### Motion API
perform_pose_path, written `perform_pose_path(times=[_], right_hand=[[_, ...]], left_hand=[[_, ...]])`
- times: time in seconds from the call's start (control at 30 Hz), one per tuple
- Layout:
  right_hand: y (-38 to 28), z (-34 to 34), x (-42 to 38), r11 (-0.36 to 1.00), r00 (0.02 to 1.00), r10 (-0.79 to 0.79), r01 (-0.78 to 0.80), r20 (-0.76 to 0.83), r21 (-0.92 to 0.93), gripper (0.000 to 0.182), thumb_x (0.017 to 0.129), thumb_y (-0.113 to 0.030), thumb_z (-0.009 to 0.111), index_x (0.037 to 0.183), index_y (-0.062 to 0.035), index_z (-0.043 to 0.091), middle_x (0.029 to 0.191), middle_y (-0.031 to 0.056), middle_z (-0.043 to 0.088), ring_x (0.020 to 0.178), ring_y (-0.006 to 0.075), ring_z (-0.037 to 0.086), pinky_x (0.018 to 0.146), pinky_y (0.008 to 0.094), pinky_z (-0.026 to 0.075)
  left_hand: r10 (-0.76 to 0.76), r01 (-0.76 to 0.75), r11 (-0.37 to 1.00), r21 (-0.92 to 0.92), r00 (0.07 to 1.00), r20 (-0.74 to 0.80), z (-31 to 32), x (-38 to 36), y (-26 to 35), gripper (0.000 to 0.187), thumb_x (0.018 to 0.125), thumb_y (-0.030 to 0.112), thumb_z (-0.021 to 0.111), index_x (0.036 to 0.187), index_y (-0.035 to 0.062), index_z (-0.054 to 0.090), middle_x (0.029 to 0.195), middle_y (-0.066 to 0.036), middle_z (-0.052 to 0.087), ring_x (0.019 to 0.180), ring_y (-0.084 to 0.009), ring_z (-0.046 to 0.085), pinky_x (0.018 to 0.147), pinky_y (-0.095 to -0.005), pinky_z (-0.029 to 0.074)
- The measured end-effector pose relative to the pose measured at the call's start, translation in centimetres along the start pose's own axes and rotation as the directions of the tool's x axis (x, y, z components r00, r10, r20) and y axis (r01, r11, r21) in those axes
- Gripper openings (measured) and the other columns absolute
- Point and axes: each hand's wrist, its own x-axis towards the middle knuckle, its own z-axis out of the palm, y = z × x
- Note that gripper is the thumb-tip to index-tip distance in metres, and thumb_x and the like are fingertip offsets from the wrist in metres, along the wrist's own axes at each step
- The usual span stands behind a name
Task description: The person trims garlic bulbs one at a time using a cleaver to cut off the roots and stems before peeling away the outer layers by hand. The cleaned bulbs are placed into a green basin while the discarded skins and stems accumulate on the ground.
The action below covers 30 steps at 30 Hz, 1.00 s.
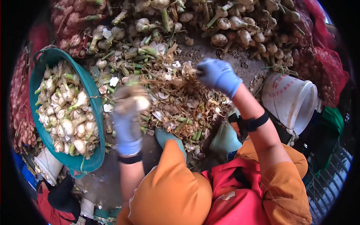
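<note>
My left hand (128, 129), in a light blue glove and smeared by motion, is closed around a garlic bulb (141, 104); more blurred, pale garlic shows above the fingers. To the right and farther up, my right hand (218, 77) wears a similar glove with dark fingertips. Its fingers are curled closed, and a small pale end sticks out at their left side, too blurred to name. Below and between both hands lies a heap of dry garlic skins and cut stalks (187, 108). Left of my left hand stands a green tub (98, 123) full of trimmed garlic bulbs (67, 127).
Untrimmed garlic (243, 35) is piled along the top. Red net sacks (328, 71) stand at the right, and another net sack (22, 108) is at far left. A white bucket (279, 95) lies tipped at the right. My boots (225, 138) border the skins.
</note>
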Motion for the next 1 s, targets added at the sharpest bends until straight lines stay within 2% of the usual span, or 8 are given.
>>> perform_pose_path(times=[0.1,0.17,0.3,0.5,0.63,0.7,0.77,1.0], right_hand=[[4.3,-1.9,0.9,0.997,0.955,0.056,-0.069,-0.292,-0.034,0.022,0.080,-0.030,0.069,0.097,-0.0164,0.071,0.106,0.0106,0.064,0.094,0.0300,0.064,0.086,0.0427,0.052],[5.7,-1.5,3.1,0.977,0.935,0.052,-0.120,-0.351,-0.177,0.025,0.079,-0.030,0.071,0.100,-0.0176,0.071,0.110,0.0097,0.063,0.100,0.0307,0.061,0.088,0.0422,0.051],[5.2,-2.2,3.9,0.881,0.942,0.072,-0.214,-0.328,-0.422,0.021,0.074,-0.021,0.071,0.095,-0.0185,0.071,0.112,0.0109,0.061,0.106,0.0358,0.058,0.086,0.0458,0.051],[6.3,-0.3,3.0,0.885,0.944,0.079,-0.215,-0.320,-0.413,0.025,0.076,-0.022,0.072,0.101,-0.0174,0.071,0.118,0.0109,0.058,0.109,0.0364,0.057,0.086,0.0469,0.052],[1.4,-0.3,1.2,0.985,0.940,0.056,0.004,-0.337,0.175,0.033,0.075,-0.025,0.076,0.101,-0.0066,0.068,0.103,0.0136,0.064,0.094,0.0288,0.065,0.079,0.0378,0.054],[-0.8,1.4,0.3,0.615,0.987,0.137,-0.020,-0.083,0.788,0.033,0.077,-0.025,0.072,0.100,-0.0024,0.067,0.092,0.0145,0.065,0.081,0.0253,0.066,0.076,0.0364,0.052],[-1.9,3.1,0.3,0.639,0.995,0.103,-0.060,-0.007,0.767,0.032,0.079,-0.018,0.074,0.105,-0.0014,0.066,0.091,0.0027,0.065,0.079,0.0114,0.061,0.073,0.0277,0.051],[-0.5,5.5,3.6,0.762,0.944,-0.067,0.257,-0.323,0.594,0.042,0.079,-0.026,0.073,0.113,-0.0017,0.066,0.118,0.0186,0.063,0.101,0.0295,0.065,0.088,0.0375,0.051]], left_hand=[[0.110,0.334,0.455,-0.826,0.899,0.424,-4.0,2.2,5.2,0.039,0.093,0.031,0.062,0.119,0.0033,0.055,0.093,-0.001,0.060,0.070,-0.0067,0.057,0.052,-0.0207,0.052],[0.068,0.238,0.486,-0.841,0.949,0.308,-3.5,2.3,5.9,0.045,0.094,0.038,0.061,0.122,0.0032,0.055,0.090,0.002,0.057,0.068,-0.0030,0.051,0.054,-0.0204,0.049],[-0.194,0.283,0.714,-0.641,0.959,0.208,-0.5,2.3,0.4,0.051,0.101,0.036,0.049,0.137,0.0009,0.044,0.128,-0.021,0.057,0.107,-0.0294,0.063,0.086,-0.0353,0.057],[-0.250,0.281,0.885,-0.372,0.959,0.132,-1.0,0.1,-3.7,0.051,0.101,0.034,0.047,0.138,-0.0012,0.043,0.122,-0.021,0.061,0.104,-0.0316,0.066,0.084,-0.0380,0.060],[-0.167,0.164,0.986,0.037,0.979,0.121,0.6,-0.1,-6.2,0.059,0.090,0.001,0.062,0.144,0.0049,0.038,0.141,-0.017,0.048,0.129,-0.0259,0.049,0.101,-0.0370,0.050],[-0.260,0.251,0.965,0.080,0.954,0.146,2.0,-0.5,-6.8,0.084,0.078,-0.008,0.072,0.149,0.0069,0.029,0.147,-0.012,0.039,0.134,-0.0204,0.039,0.110,-0.0345,0.037],[-0.207,0.132,0.932,0.337,0.959,0.196,2.2,0.0,-7.3,0.083,0.080,-0.006,0.072,0.149,0.0072,0.029,0.146,-0.012,0.040,0.132,-0.0207,0.041,0.105,-0.0339,0.043],[-0.310,0.309,0.950,-0.041,0.951,-0.018,-1.7,-0.4,-9.0,0.054,0.086,-0.010,0.064,0.134,0.0067,0.048,0.116,-0.011,0.064,0.098,-0.0191,0.066,0.089,-0.0287,0.055]])
